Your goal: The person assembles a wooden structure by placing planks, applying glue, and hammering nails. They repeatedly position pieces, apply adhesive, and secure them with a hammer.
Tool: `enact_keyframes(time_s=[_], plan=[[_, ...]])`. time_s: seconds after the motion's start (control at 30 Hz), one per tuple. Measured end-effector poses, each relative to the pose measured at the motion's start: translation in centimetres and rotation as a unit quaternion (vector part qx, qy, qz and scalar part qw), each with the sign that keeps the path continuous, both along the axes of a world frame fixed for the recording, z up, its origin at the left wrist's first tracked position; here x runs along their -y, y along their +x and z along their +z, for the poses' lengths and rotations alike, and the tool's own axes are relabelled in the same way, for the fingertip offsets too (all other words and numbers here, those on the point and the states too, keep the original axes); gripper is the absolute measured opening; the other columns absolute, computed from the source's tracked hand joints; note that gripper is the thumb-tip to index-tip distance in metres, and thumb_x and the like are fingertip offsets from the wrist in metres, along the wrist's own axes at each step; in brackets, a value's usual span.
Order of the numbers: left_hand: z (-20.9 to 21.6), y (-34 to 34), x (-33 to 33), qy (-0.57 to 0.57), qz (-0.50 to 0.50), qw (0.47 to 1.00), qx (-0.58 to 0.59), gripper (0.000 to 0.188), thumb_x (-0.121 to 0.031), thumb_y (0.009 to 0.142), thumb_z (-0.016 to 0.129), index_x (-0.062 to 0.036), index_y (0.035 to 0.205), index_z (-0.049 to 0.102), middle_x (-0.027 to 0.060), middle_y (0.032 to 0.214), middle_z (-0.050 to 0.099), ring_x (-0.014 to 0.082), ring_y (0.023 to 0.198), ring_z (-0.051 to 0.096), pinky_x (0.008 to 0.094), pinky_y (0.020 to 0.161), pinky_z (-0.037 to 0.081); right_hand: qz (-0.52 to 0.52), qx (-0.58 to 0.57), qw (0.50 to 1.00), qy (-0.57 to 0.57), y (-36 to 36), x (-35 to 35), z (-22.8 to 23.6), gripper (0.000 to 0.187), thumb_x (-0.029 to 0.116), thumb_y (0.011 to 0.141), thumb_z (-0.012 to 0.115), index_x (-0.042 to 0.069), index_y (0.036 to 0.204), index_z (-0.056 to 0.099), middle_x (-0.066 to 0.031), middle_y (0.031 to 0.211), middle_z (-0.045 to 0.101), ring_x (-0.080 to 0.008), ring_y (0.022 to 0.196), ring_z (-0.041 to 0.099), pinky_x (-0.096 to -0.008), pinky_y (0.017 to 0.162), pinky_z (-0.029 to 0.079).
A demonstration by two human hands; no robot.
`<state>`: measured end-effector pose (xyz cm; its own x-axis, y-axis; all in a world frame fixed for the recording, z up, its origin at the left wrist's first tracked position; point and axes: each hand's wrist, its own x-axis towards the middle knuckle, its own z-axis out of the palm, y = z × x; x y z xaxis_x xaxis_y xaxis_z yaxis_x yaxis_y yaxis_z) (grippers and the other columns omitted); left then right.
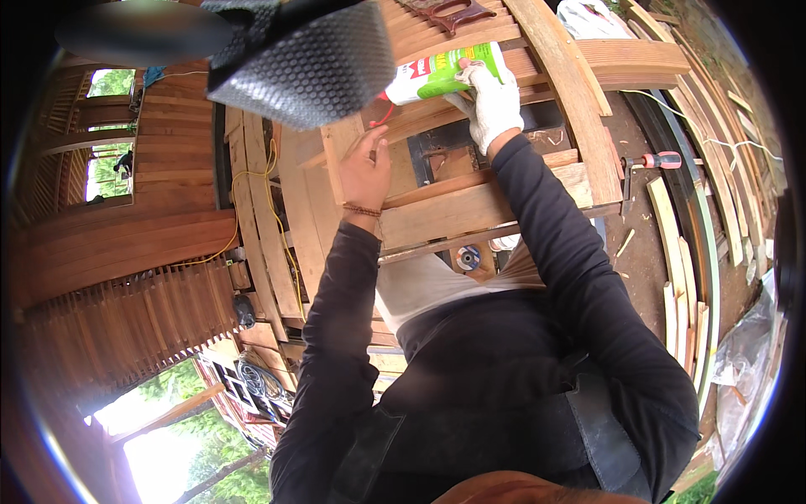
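Note:
My right hand [494,105], in a white work glove, is wrapped round a green and white squeeze bottle [449,70] that looks like glue. The bottle lies nearly sideways, its red nozzle end [389,99] toward the left. A thin red strap curves down from that end, close to the fingertips of my left hand [367,168]. Bare, with a beaded bracelet on the wrist, my left hand has bent fingers closed at the edge of a light wooden piece [333,164]. A grey dimpled object [306,71] at the top hides part of the wood beyond the nozzle.
A wooden frame of boards [453,214] stands before me. A handsaw [449,13] lies at the far side. At right are a clamp with a red handle [659,160] and long wood strips [672,252]. A yellow cord [273,181] runs along the left boards.

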<state>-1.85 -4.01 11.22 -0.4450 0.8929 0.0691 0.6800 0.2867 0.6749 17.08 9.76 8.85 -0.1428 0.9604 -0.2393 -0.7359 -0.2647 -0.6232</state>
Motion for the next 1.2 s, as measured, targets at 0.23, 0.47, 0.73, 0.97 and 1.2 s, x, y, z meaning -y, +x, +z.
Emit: enact_keyframes(time_s=[0.23, 0.47, 0.73, 0.97, 1.2], plan=[[-6.7, -8.2, 2.6, 0.047, 0.034, 0.964, -0.260, 0.056, -0.026, 0.098, 0.068, 0.0007, 0.145, 0.056, 0.0225, 0.147, 0.058, 0.0373, 0.133, 0.056, 0.0461, 0.113, 0.044, -0.025, 0.041, 0.999, -0.008, -0.7, -0.7, -1.6, 0.023, 0.010, 0.093, 0.070, 0.007, 0.116, 0.068, -0.0076, 0.110, 0.073, -0.0239, 0.100, 0.072, -0.0454, 0.083, 0.064], [-8.1, -8.1, 1.8, -0.039, 0.039, 0.976, -0.209, 0.071, -0.034, 0.100, 0.063, 0.0050, 0.156, 0.040, 0.0263, 0.158, 0.046, 0.0406, 0.149, 0.040, 0.0490, 0.124, 0.030, -0.007, -0.003, 1.000, -0.024, -5.0, -4.1, -3.2, 0.062, 0.002, 0.081, 0.082, 0.008, 0.131, 0.044, -0.0136, 0.124, 0.064, -0.0268, 0.112, 0.069, -0.0446, 0.089, 0.064], [-7.3, -7.6, 1.9, -0.049, 0.039, 0.972, -0.226, 0.071, -0.033, 0.100, 0.062, 0.0044, 0.156, 0.040, 0.0263, 0.158, 0.045, 0.0413, 0.148, 0.040, 0.0491, 0.124, 0.030, -0.057, 0.009, 0.998, 0.014, -8.6, -6.0, -4.1, 0.053, 0.000, 0.087, 0.076, 0.006, 0.133, 0.051, -0.0128, 0.117, 0.070, -0.0255, 0.103, 0.072, -0.0420, 0.084, 0.065], [-7.0, -7.4, 1.9, -0.053, 0.039, 0.970, -0.232, 0.069, -0.031, 0.099, 0.063, 0.0048, 0.154, 0.040, 0.0270, 0.156, 0.046, 0.0429, 0.147, 0.041, 0.0502, 0.123, 0.031, -0.051, -0.063, 0.996, 0.039, -9.0, -6.0, -2.3, 0.069, -0.011, 0.086, 0.067, 0.002, 0.152, 0.048, -0.0109, 0.136, 0.060, -0.0217, 0.119, 0.063, -0.0338, 0.096, 0.058], [-7.1, -7.6, 1.8, -0.046, 0.028, 0.966, -0.252, 0.069, -0.030, 0.099, 0.063, 0.0050, 0.154, 0.041, 0.0273, 0.156, 0.046, 0.0437, 0.146, 0.041, 0.0510, 0.123, 0.030, -0.070, 0.063, 0.991, 0.098, -8.5, -5.8, -2.9, 0.069, -0.012, 0.082, 0.073, 0.002, 0.146, 0.051, -0.0107, 0.130, 0.063, -0.0198, 0.118, 0.063, -0.0327, 0.100, 0.056]])
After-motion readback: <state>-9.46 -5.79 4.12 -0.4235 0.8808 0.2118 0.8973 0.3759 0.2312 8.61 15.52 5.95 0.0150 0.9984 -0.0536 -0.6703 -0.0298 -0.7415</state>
